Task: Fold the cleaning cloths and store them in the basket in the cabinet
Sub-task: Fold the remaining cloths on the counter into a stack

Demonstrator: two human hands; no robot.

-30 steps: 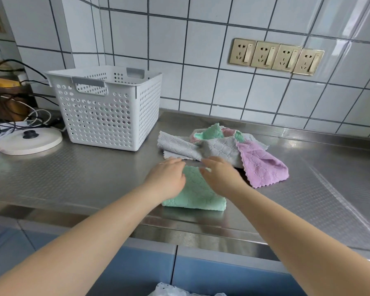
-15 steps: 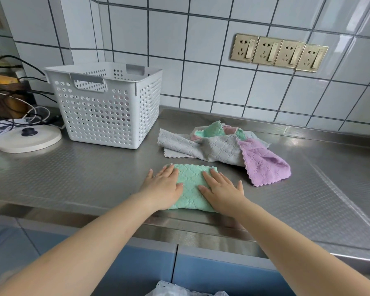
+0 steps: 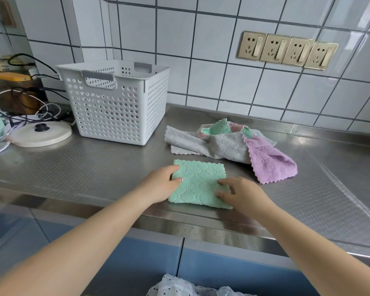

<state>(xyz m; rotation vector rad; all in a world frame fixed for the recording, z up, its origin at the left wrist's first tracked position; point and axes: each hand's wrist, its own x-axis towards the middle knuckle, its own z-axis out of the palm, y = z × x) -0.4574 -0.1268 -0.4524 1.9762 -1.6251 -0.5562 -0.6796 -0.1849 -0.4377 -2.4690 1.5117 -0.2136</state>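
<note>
Folded green cloth (image 3: pixel 198 183) lies flat near the front edge of the steel tabletop (image 3: pixel 94 167). Left hand (image 3: pixel 161 184) has its grip clamped on the cloth's left edge, thumb on top, fingers curled under it. Right hand (image 3: pixel 241 194) rests on the cloth's right side, grip apart, fingertips touching the fabric. Pile of unfolded cloths (image 3: pixel 229 144), grey, pink, purple and green, sits just behind, apart from the folded one. White perforated basket (image 3: pixel 115 103) stands upright on the tabletop to the left of the pile, against the tiled wall (image 3: pixel 201 60). Round white lid (image 3: pixel 41 133) and cables (image 3: pixel 30 112) at far left. Four sockets (image 3: pixel 286 50) on the wall.
</note>
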